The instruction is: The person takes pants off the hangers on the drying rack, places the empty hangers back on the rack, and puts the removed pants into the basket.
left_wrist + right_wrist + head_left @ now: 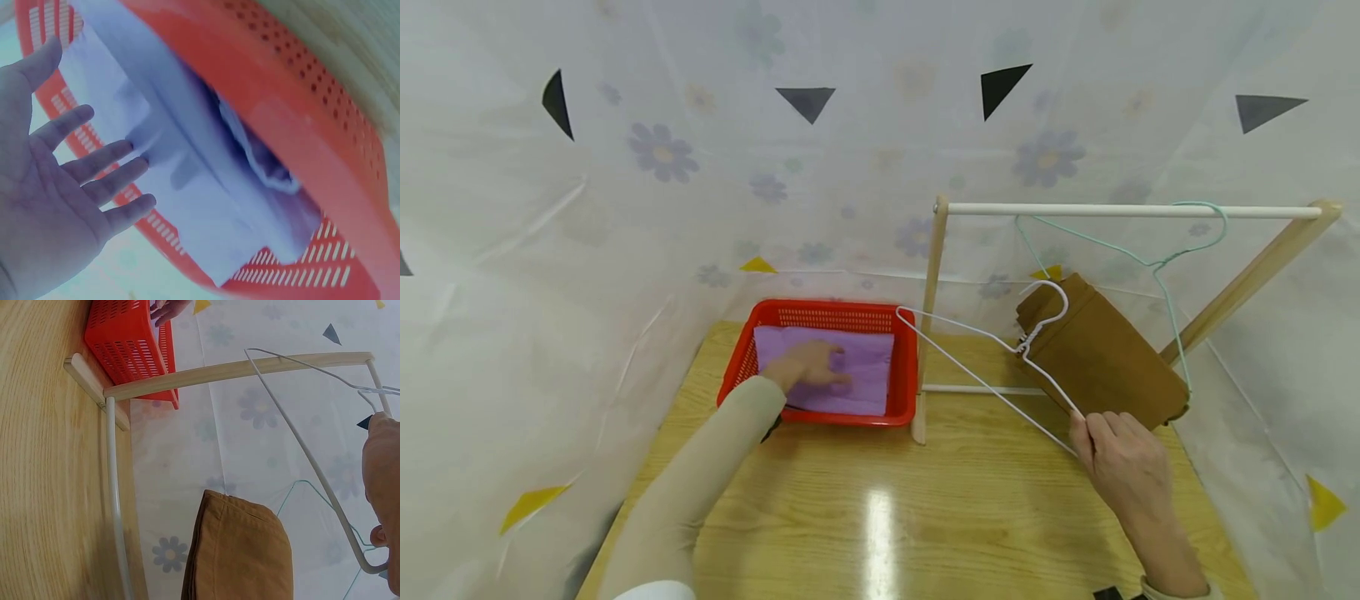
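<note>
My left hand [811,364] hovers over folded purple cloth [872,354] lying in a red plastic basket [857,420]. In the left wrist view its fingers are spread and hold nothing, with the palm showing. Off to the right, my right hand [1126,467] grips one end of a white wire hanger [1025,345]. The bare hanger slants up to the left, its hook uppermost, in front of the rack. Part of its gripped corner is hidden by the fingers in the head view.
A small wooden rack with a white top bar [1112,211] stands on the wooden table [970,517], right of the basket. From that bar hangs a pale green hanger [1156,265] with a folded brown cloth item [1097,358] over it. Patterned sheeting [850,167] surrounds the table.
</note>
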The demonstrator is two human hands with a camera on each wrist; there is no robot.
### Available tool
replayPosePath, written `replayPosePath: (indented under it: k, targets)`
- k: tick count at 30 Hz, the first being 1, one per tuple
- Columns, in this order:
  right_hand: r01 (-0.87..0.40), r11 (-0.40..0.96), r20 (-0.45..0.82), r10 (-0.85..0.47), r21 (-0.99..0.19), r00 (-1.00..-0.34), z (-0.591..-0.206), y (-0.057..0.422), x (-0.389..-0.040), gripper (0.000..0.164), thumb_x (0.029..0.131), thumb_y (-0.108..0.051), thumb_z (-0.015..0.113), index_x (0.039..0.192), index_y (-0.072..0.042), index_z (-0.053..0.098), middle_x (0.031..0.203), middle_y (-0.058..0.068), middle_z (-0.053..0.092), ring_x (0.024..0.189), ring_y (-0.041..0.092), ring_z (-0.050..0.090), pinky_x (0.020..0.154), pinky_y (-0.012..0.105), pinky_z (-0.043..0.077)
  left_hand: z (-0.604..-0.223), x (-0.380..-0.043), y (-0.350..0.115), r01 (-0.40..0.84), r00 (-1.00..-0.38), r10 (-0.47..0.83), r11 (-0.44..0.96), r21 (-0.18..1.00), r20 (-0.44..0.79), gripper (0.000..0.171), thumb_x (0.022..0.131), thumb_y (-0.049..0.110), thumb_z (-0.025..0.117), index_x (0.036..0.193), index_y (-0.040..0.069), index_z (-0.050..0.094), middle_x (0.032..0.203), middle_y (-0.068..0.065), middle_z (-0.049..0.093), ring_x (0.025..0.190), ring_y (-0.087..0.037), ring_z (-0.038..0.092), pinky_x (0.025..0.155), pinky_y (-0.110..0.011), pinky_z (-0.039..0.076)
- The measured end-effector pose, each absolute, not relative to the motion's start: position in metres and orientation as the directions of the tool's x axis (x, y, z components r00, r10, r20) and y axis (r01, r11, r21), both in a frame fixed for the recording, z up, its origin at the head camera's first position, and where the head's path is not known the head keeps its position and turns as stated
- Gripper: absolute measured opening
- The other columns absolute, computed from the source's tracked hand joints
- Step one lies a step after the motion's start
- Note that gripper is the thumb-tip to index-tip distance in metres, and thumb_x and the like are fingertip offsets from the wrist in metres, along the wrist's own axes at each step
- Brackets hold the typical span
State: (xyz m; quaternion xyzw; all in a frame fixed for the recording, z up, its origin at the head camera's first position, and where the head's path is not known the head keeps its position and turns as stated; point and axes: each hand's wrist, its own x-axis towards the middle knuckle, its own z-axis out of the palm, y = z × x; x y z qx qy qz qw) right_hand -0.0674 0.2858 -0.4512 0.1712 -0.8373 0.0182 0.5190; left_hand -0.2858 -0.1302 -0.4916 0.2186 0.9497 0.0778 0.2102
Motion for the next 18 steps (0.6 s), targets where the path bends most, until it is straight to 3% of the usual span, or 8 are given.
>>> replayPosePath:
  k: [3, 9, 15, 18]
  targets:
    - [-0.307, 0.940, 0.876, -0.270, 0.150, -0.400, -0.450, 0.284, -0.067, 0.052, 0.101, -0.030, 0.043, 0.054, -0.012, 0.031, 0.047, -0.001, 0.026, 0.043, 0.014, 0.024, 0.042, 0.024, 0.012, -0.489, -0.292, -0.138, 0.388, -0.828, 0.435, 0.900, 0.198, -0.355, 0.073, 0.089, 0.060, 0.056, 0.148, 0.018, 0.040, 0.151, -0.014, 0.044, 0.143, -0.036, 0.035, 0.117, -0.055, 0.028]
    - [-0.313, 0.937, 0.879, -0.278, 0.158, -0.388, -0.444, 0.279, -0.068, 0.051, 0.101, -0.028, 0.043, 0.054, -0.012, 0.030, 0.049, -0.004, 0.021, 0.043, 0.013, 0.022, 0.044, 0.023, 0.011, -0.487, -0.306, -0.148, 0.381, -0.855, 0.393, 0.919, 0.105, -0.338, 0.068, 0.089, 0.063, 0.054, 0.142, 0.021, 0.048, 0.139, -0.023, 0.053, 0.131, -0.040, 0.049, 0.108, -0.053, 0.040]
    - [-0.316, 0.936, 0.885, -0.275, 0.157, -0.376, -0.446, 0.280, -0.070, 0.052, 0.101, -0.028, 0.043, 0.054, -0.011, 0.030, 0.048, -0.003, 0.022, 0.043, 0.014, 0.022, 0.043, 0.024, 0.012, -0.489, -0.317, -0.151, 0.287, -0.860, 0.335, 0.941, 0.177, -0.384, 0.070, 0.089, 0.063, 0.054, 0.147, 0.024, 0.042, 0.155, -0.029, 0.027, 0.141, -0.050, 0.030, 0.109, -0.064, 0.032]
    - [-0.315, 0.936, 0.886, -0.272, 0.154, -0.375, -0.448, 0.281, -0.071, 0.052, 0.101, -0.028, 0.043, 0.055, -0.011, 0.030, 0.048, -0.002, 0.023, 0.042, 0.016, 0.024, 0.043, 0.025, 0.013, -0.492, -0.321, -0.149, 0.267, -0.864, 0.326, 0.943, 0.200, -0.385, 0.070, 0.089, 0.062, 0.055, 0.146, 0.023, 0.043, 0.156, -0.026, 0.028, 0.141, -0.049, 0.030, 0.109, -0.065, 0.032]
